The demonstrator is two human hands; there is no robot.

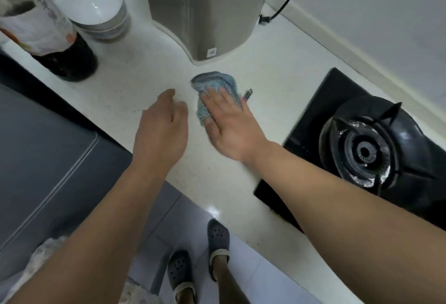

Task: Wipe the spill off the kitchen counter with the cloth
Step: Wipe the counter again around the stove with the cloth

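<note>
- The dark bottle [45, 31] has printed characters on its label, too blurred to read.
- The grey appliance [207, 9] carries a small white sticker, also illegible.

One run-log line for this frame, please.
right hand flat on cloth | left hand idle, open | counter | wiping underway

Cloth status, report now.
Right hand flat, pressing cloth on counter. Left hand open, hovering beside. Grey appliance close behind cloth.
</note>
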